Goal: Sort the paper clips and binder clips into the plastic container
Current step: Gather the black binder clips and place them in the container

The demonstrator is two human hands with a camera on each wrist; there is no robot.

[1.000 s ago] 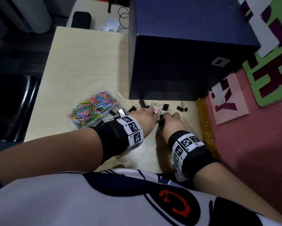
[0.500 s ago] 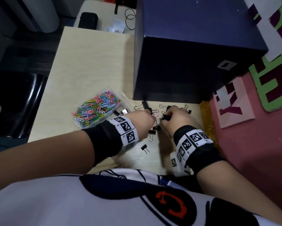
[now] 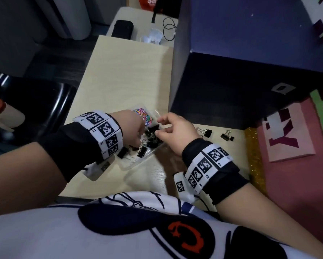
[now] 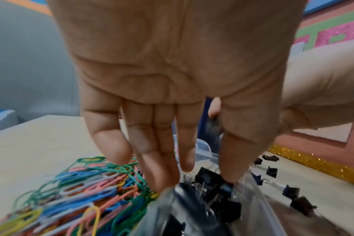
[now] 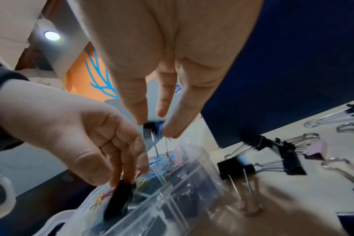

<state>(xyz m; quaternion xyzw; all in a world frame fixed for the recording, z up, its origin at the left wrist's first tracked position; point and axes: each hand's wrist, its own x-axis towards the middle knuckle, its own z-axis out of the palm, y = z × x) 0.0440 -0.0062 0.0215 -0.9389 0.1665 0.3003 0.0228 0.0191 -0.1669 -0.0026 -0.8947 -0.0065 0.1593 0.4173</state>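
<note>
Both hands over plastic container (image 3: 132,166). Left hand (image 3: 132,128) pinches a black binder clip (image 5: 119,198) above the clip compartment; right hand (image 3: 175,131) slack, empty. Loose binder clips (image 3: 227,136) lie counter-right, nearer the right hand.

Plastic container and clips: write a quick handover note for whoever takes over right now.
Left hand: pinches a black binder clip over the plastic container.
Right hand: above the container, wire handles at its fingertips, grip unclear.
Done: paper clips fill one compartment, sorted binder clips lie in the next.
Left: loose binder clips on the table by the blue box.
</note>
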